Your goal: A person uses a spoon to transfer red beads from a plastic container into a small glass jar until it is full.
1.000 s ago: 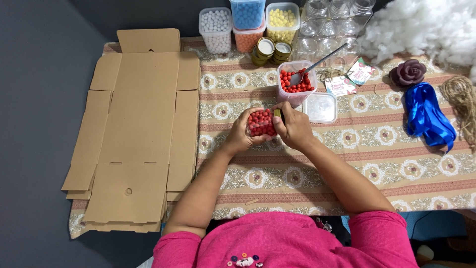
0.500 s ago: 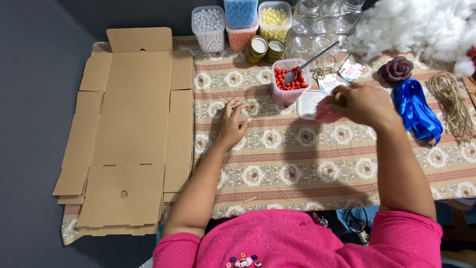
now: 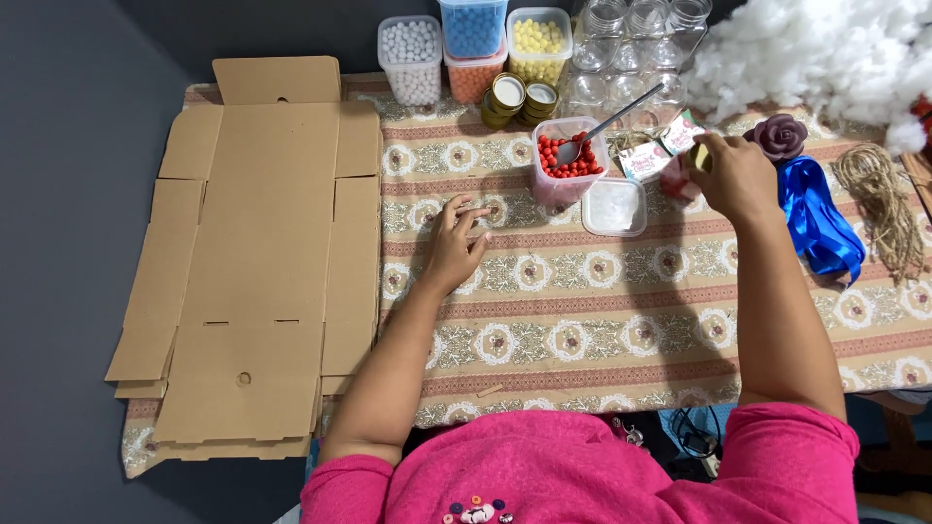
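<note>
The left hand (image 3: 456, 243) rests open on the patterned cloth (image 3: 582, 330) near the middle of the table, fingers spread, holding nothing. Beside it toward the left edge lies a flattened cardboard box (image 3: 252, 262). Farther back, the right hand (image 3: 733, 175) is closed around a small jar (image 3: 680, 180) of red beads, near the right far corner. Just left of it sit a clear lid (image 3: 614, 207) and a tub of red beads (image 3: 568, 160) with a spoon (image 3: 607, 126).
</note>
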